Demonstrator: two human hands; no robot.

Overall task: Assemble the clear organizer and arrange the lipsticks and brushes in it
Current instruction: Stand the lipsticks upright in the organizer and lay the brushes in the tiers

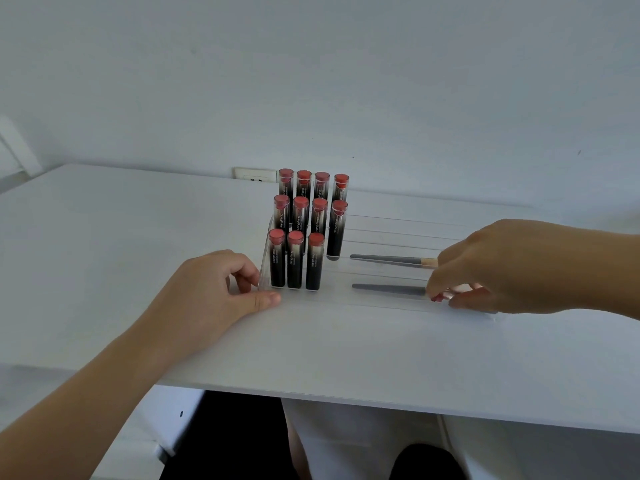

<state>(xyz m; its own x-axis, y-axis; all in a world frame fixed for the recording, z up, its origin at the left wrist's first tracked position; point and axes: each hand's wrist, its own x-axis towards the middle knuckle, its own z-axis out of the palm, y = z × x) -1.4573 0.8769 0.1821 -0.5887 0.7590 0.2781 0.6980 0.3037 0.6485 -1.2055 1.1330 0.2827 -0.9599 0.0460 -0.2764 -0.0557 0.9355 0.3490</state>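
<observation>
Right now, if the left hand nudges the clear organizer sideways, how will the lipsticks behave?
The lipsticks stand tall and narrow in the clear organizer, so they would probably wobble, maybe tip. The organizer looks thin and light on the smooth white table, so it likely slides easily. The left hand touches its corner.

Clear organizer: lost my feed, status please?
Left hand touches clear stepped organizer. Right hand pinches front grey-handled brush. Eleven red-capped black lipsticks upright. Nothing blocking.
</observation>
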